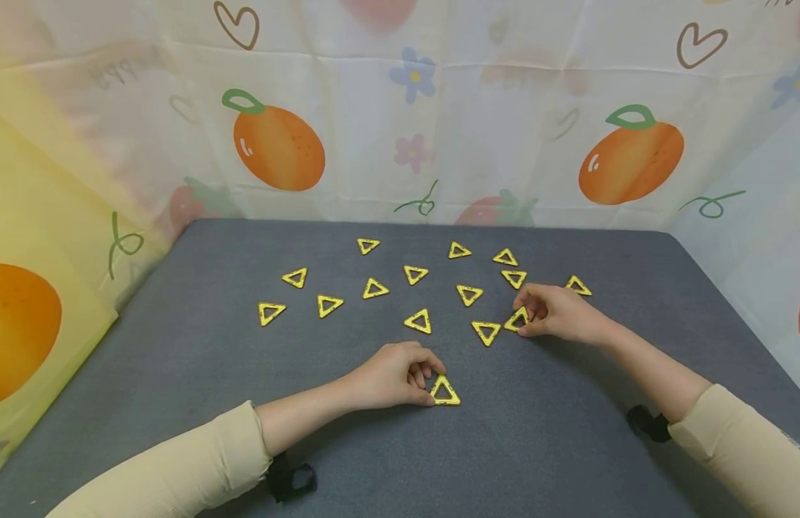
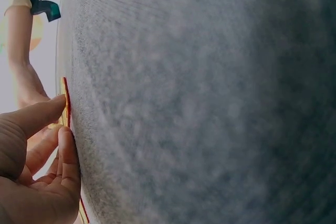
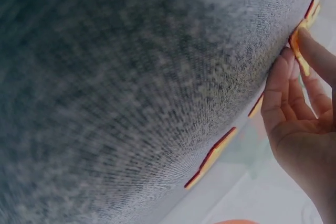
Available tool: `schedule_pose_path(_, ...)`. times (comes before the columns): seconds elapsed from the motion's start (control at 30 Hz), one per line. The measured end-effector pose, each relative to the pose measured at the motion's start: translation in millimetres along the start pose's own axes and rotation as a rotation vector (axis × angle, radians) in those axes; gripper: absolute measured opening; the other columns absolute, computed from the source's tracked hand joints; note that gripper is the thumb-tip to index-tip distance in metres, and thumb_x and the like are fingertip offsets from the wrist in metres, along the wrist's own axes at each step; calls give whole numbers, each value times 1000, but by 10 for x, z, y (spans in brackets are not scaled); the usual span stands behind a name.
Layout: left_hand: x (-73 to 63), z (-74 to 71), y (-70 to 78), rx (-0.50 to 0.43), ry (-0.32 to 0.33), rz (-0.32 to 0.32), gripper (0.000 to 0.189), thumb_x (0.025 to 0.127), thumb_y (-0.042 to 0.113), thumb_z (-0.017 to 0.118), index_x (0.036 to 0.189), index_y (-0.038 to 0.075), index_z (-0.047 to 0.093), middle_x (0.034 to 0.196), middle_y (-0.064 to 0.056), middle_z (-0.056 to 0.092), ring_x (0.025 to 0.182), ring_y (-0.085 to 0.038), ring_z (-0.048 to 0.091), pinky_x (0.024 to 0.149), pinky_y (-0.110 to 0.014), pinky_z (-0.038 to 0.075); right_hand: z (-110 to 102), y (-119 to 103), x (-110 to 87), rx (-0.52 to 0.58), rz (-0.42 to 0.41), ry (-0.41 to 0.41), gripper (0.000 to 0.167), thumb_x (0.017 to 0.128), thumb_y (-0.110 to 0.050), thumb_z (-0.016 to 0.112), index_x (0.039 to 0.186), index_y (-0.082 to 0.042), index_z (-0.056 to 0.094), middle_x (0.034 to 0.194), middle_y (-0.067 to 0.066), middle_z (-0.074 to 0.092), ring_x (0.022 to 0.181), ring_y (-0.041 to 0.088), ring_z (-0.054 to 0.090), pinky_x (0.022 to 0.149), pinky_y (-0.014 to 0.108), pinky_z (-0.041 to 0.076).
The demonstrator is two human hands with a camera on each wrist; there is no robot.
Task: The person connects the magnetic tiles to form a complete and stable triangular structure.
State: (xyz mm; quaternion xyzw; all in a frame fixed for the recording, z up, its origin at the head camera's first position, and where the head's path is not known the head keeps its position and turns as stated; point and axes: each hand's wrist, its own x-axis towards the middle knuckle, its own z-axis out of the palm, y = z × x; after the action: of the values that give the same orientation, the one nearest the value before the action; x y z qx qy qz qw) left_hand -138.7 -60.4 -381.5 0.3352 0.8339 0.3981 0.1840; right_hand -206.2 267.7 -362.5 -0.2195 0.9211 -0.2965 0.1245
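In the head view my left hand [image 1: 395, 375] is at the front middle of the table. Its thumb and fingers pinch the left side of a yellow triangle tile [image 1: 447, 401] with an open centre. The left wrist view shows this tile [image 2: 65, 95] edge-on, with a red rim. Farther back on the right, my right hand [image 1: 560, 313] pinches another yellow triangle tile [image 1: 512, 318] between thumb and fingers. That tile [image 3: 296, 48] appears tilted up from the cloth in the right wrist view. Just left of it lies a similar tile [image 1: 487, 342].
Several more yellow triangle tiles lie scattered over the dark grey table [image 1: 199, 345], among them one behind my right hand [image 1: 584, 291] and one at the left [image 1: 265, 321]. A fruit-printed curtain [image 1: 374, 129] hangs along the back and sides.
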Motion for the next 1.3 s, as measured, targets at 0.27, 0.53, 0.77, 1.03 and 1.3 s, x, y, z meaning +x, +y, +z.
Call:
schedule_pose_path(0.27,1,13,-8,-15,-4,-18,36,80,8,81,115,7,70,98,-8,62,74,2,55,68,-15,51,-80,-72,-59,147,27,-10,21,93,-13,68,111,-4,65,84,9,66,73,10,64,68,29,57)
schedule_pose_path(0.53,-12,-4,2,-20,-11,-26,36,81,8,80,115,7,69,99,-8,62,74,2,55,68,-15,51,-116,-267,-49,197,54,19,23,91,-18,71,110,-5,68,90,10,75,81,21,73,72,32,61)
schedule_pose_path(0.77,3,17,-15,-10,-7,-37,36,81,9,81,115,8,69,98,-7,61,73,1,55,68,-15,50,-5,-459,3,268,78,-41,22,90,-17,71,106,-2,68,94,12,76,80,25,72,72,36,61)
schedule_pose_path(1.03,23,35,-2,8,-1,-43,34,80,10,82,112,8,70,96,-6,62,72,1,55,67,-15,50,244,-680,5,292,116,-128,19,90,-19,70,100,-3,70,85,13,76,74,23,72,68,36,61)
schedule_pose_path(1.3,16,31,-1,11,0,-42,34,80,10,82,112,8,70,95,-5,63,73,1,56,67,-15,51,405,-804,-23,272,95,-189,14,88,-18,71,95,-6,71,78,6,75,66,18,70,63,34,60)
